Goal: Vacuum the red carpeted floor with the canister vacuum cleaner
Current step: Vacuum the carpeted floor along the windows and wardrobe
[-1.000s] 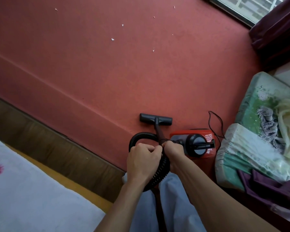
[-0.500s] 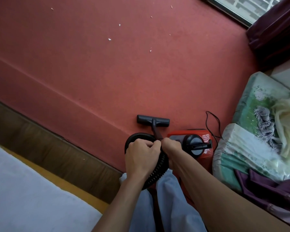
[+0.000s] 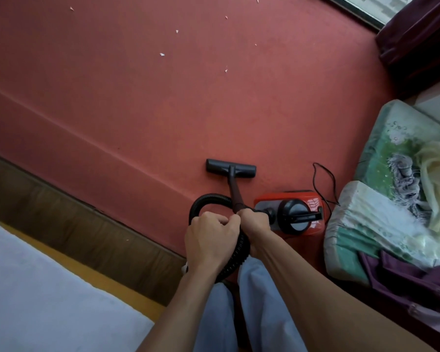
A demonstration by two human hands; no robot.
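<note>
Little has moved in the past second: the left hand (image 3: pixel 211 237) and right hand (image 3: pixel 255 224) stay clenched together and the floor nozzle (image 3: pixel 230 169) sits on the same patch of carpet, with only the view sliding slightly. Above pale blue trousers (image 3: pixel 264 313), each grip is fully closed. The left fist wraps the looped black hose (image 3: pixel 201 201), and the right clasps the joint where the hose meets the wand (image 3: pixel 235 191).

The red canister vacuum (image 3: pixel 313 200) stands just right of the hands, near the carpet's right edge. Its thin power cord (image 3: pixel 328 179) trails toward the green cushions (image 3: pixel 391 148).

The risks look plain. A hose bunched this tightly could kink and choke suction. A long push could also jerk the canister over or snag the cord on the cushions.

The nozzle lies flat on the red carpet (image 3: pixel 137 110), close to the canister. White paper scraps (image 3: pixel 162 54) lie well apart from it, toward the carpet's far edge, and none has yet been reached.

A brown wooden strip (image 3: pixel 61 212) borders the carpet's left edge, with white bedding (image 3: pixel 48 301) beyond it. At the far right corner, a dark purple curtain (image 3: pixel 417 34) hangs beside a window (image 3: pixel 361 6).
</note>
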